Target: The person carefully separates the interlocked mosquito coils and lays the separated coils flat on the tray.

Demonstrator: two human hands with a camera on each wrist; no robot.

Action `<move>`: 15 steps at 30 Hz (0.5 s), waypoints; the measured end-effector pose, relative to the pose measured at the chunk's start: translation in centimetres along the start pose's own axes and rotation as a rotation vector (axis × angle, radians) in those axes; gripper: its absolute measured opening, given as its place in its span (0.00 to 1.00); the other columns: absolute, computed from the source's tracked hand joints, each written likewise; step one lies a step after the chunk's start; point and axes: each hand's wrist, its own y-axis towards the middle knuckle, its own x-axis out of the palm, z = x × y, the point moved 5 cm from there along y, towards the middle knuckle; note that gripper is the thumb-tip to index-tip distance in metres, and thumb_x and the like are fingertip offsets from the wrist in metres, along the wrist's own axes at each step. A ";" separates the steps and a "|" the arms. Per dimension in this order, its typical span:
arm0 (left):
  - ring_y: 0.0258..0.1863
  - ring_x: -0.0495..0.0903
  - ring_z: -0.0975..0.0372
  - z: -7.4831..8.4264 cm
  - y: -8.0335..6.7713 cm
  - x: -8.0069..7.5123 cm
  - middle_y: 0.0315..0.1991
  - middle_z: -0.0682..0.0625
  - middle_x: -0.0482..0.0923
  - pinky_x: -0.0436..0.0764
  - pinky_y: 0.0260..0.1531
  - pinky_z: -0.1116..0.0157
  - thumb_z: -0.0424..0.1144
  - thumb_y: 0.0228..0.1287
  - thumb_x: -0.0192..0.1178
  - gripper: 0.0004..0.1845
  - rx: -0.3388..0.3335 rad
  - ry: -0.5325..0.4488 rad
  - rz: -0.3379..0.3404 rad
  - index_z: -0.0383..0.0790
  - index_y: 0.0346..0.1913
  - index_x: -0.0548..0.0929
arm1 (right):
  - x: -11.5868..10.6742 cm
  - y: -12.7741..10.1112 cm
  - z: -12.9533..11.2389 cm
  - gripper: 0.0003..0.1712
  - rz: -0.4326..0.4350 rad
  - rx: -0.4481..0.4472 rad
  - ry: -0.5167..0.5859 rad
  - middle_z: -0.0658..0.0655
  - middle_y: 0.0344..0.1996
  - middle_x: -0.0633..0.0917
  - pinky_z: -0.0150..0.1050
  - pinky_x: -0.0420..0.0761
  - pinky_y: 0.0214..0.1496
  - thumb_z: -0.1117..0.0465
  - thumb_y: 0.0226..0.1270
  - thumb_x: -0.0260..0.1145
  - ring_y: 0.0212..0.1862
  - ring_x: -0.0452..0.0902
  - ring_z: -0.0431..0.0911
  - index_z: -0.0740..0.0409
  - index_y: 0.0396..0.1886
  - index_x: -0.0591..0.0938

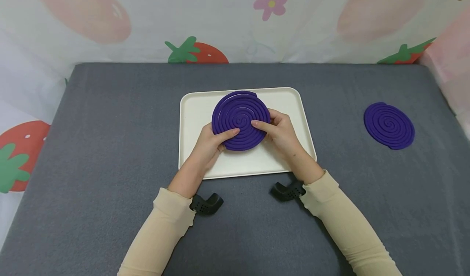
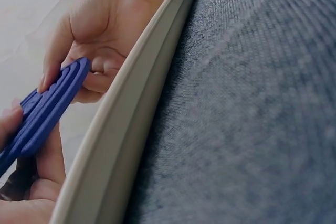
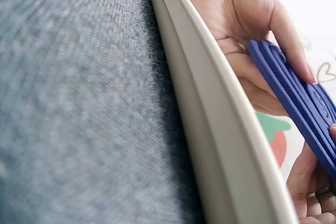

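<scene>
Nearest to the head camera, two forearms in beige knitted sleeves are reaching forward over the grey felt-like table cover (image 1: 110, 145), each with a small black wrist device strapped on. The left hand (image 1: 209, 143) and the right hand (image 1: 280, 131) are both gripping one purple round spiral-ribbed rubber coaster (image 1: 240, 120), thumbs lying on its upper face and the other fingers curled under its near edge. The coaster is being held tilted, its near edge lifted, above the cream rectangular plastic tray with rounded corners (image 1: 293, 153); whether its far edge is touching the tray cannot be told. In the wrist views the coaster (image 2: 44, 111) is appearing edge-on, clearly pinched between thumb and fingers beyond the tray's raised rim (image 3: 220, 129).

As a judgement, the work is looking about half done: one coaster is already over the tray but not yet lying flat and released, while a second purple spiral coaster of the same kind (image 1: 389, 125) is lying flat on the table cover, well apart to the right of the tray, and nobody is touching it.

The grey cover is spreading over the whole table. Behind and at both sides, a white cloth printed with strawberries, a pink flower and pale pink shapes (image 1: 198, 51) is hanging as a backdrop.
</scene>
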 end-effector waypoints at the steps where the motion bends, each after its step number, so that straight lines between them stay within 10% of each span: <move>1: 0.45 0.79 0.63 0.0 0.0 0.0 0.51 0.42 0.75 0.79 0.49 0.65 0.24 0.63 0.55 0.26 -0.003 -0.003 -0.001 0.26 0.64 0.64 | 0.0 0.0 0.0 0.12 0.003 -0.003 0.003 0.50 0.27 0.85 0.27 0.79 0.27 0.78 0.59 0.61 0.28 0.79 0.38 0.61 0.38 0.81; 15: 0.42 0.81 0.62 0.1 0.0 -0.1 0.44 0.48 0.79 0.81 0.46 0.65 0.22 0.62 0.53 0.22 0.009 -0.040 -0.035 0.24 0.60 0.67 | 0.0 0.2 0.1 0.16 -0.027 0.014 0.085 0.51 0.28 0.85 0.27 0.79 0.29 0.79 0.59 0.58 0.29 0.79 0.38 0.55 0.35 0.83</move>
